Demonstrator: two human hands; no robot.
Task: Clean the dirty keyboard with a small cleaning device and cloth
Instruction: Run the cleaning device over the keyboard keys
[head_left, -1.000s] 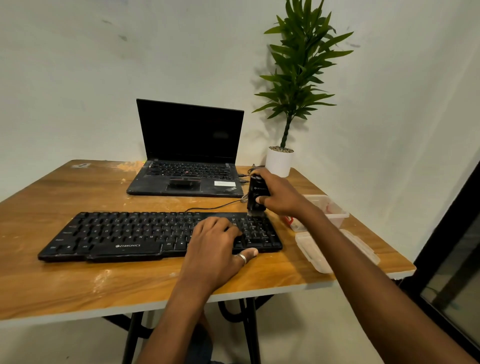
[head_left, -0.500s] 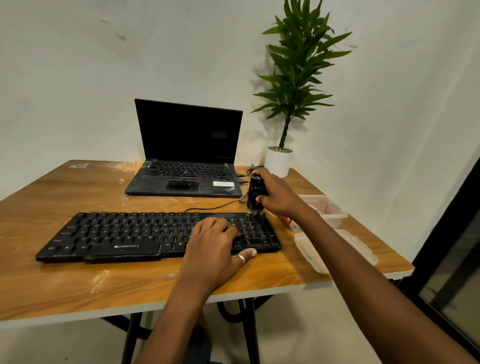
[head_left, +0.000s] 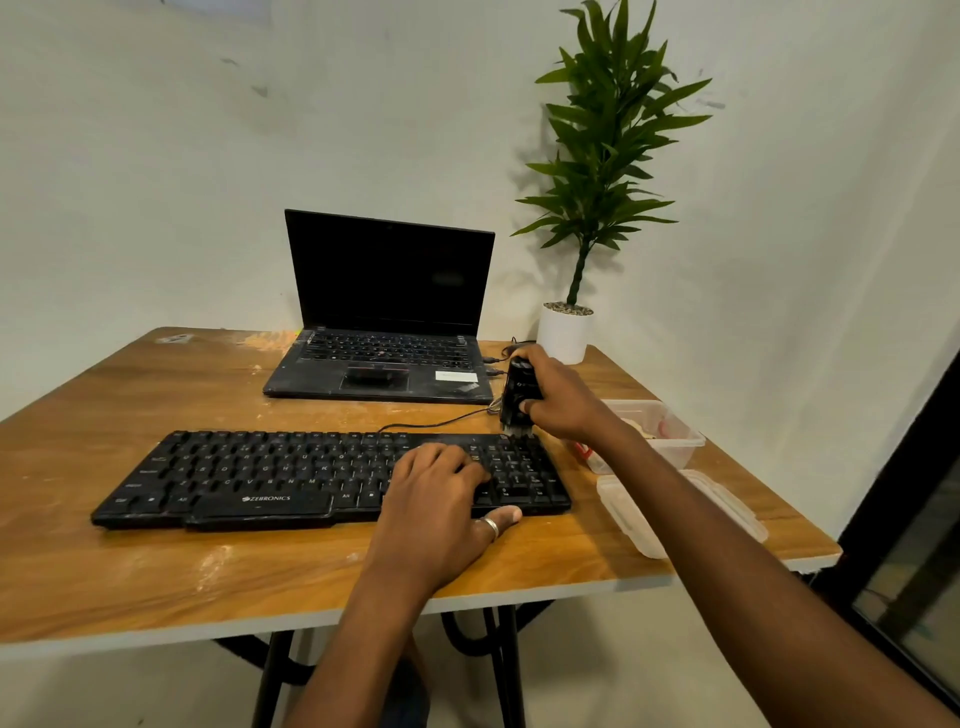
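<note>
Little had moved since the earlier frames: the right hand stayed at the far right corner of the keyboard, and the left hand stayed on the keys. Right fingers were curled round the small black cleaning device, held upright, its brush end touching the top row above the number pad. Left fingers lay lightly bent on the keys left of the number pad, gripping nothing, with the ringed thumb stretched along the keyboard's near edge. The keyboard lay flat on the wooden counter, near its front edge, its cable running back toward an open laptop. A potted plant stood behind the right hand. A clear plastic box and its lid sat right of the keyboard.
</note>
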